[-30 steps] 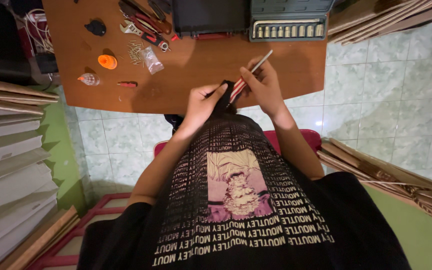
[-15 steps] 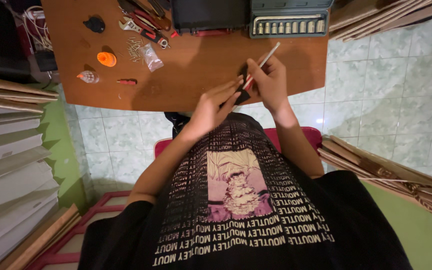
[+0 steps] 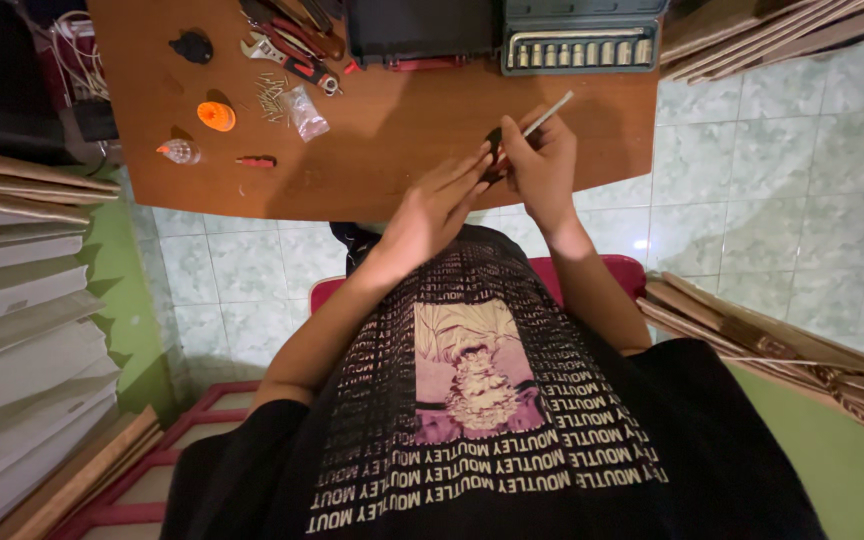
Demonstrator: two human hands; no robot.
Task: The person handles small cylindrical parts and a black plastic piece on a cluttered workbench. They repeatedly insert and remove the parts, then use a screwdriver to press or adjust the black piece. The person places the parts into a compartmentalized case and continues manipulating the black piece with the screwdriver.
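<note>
Holding a slim screwdriver with a dark handle and thin silver shaft (image 3: 527, 130) over the near edge of a brown wooden table (image 3: 392, 150), the person works with both bare hands close together, seen from the head camera looking straight down. The right hand (image 3: 542, 170) is closed around the handle, fingers curled and pinching it, with the shaft pointing away toward one o'clock. The left hand (image 3: 432, 205) lies flat and spread, fingertips touching the handle end from seven o'clock; it grips nothing that can be seen.

Judging from this, steady work here calls for the right hand keeping a firm pinch while the left fingertips only guide, and for both staying over the table so a dropped part lands on wood, not on the pale tiled floor (image 3: 752, 170).

Farther back on the table, at eleven o'clock, lie a small orange round cap (image 3: 216, 116), a loose scatter of small nails (image 3: 272, 95) just beside a clear plastic bag (image 3: 306, 110), and red-handled pliers (image 3: 292, 62). At twelve o'clock sits an open dark green tool case with a row of silver sockets (image 3: 577, 50). The person wears a black printed shirt (image 3: 472, 420)
</note>
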